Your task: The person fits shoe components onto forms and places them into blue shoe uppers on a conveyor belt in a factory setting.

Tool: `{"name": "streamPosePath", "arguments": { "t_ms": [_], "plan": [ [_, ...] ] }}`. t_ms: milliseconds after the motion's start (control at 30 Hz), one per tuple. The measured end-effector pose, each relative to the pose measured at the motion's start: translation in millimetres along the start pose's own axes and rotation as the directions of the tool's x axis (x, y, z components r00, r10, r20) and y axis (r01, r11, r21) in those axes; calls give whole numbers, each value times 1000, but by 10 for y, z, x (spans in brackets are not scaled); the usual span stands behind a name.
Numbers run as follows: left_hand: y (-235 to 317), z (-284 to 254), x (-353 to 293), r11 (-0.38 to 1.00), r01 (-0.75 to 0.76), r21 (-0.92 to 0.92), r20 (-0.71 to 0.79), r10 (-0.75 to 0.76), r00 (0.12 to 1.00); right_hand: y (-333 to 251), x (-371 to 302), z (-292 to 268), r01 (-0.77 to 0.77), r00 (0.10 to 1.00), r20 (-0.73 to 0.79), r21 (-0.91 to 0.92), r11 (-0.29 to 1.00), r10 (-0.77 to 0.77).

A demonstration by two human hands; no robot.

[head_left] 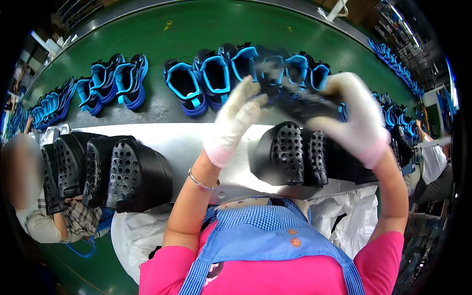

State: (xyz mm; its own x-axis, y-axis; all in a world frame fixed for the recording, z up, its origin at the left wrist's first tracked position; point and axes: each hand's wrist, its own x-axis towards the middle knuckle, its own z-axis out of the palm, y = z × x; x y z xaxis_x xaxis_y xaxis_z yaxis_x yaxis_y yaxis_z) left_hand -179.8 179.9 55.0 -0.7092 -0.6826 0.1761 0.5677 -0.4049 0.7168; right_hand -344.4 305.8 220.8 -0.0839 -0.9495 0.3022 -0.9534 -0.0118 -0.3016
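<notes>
My right hand (pixel 356 115), in a white glove with a pink cuff, grips a dark, elongated thing (pixel 305 101) smeared by motion. Its kind cannot be made out. My left hand (pixel 236 118), gloved the same way, is raised just left of it, fingers apart and holding nothing. Behind both hands stands a row of black-and-blue sneakers (pixel 215 73), partly hidden by the dark thing. Below my right hand, black hollow forms with round holes (pixel 287 152) lie on the pale metal ledge (pixel 216 172).
More perforated black forms (pixel 125 174) lie at the left. Sneakers (pixel 132 81) stand in groups along the dark green work surface (pixel 196 34), with more rows at both sides. A person in a plaid garment (pixel 81 219) sits at the far left; another person (pixel 435 169) is at the right.
</notes>
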Motion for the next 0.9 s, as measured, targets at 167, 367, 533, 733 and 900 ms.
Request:
{"name": "streamPosePath", "arguments": {
  "t_ms": [167,367,533,733,900],
  "plan": [
    [198,-220,-114,898,39,-438,20,-34,999,-366,551,865,101,976,181,132,986,-124],
    [72,-819,-155,977,-109,-183,-290,52,956,-562,947,1304,24,864,503,-45,999,2],
    [186,-856,-90,980,-100,-174,-389,25,921,-583,1095,1464,114,839,544,-170,979,-3],
    [170,-900,-116,944,207,255,-608,-10,794,-559,1293,1467,4,834,551,-73,997,37],
    [-73,-1027,-161,433,190,881,-458,677,576,-505,1761,1514,-86,736,659,-137,987,155]
  ]
}}
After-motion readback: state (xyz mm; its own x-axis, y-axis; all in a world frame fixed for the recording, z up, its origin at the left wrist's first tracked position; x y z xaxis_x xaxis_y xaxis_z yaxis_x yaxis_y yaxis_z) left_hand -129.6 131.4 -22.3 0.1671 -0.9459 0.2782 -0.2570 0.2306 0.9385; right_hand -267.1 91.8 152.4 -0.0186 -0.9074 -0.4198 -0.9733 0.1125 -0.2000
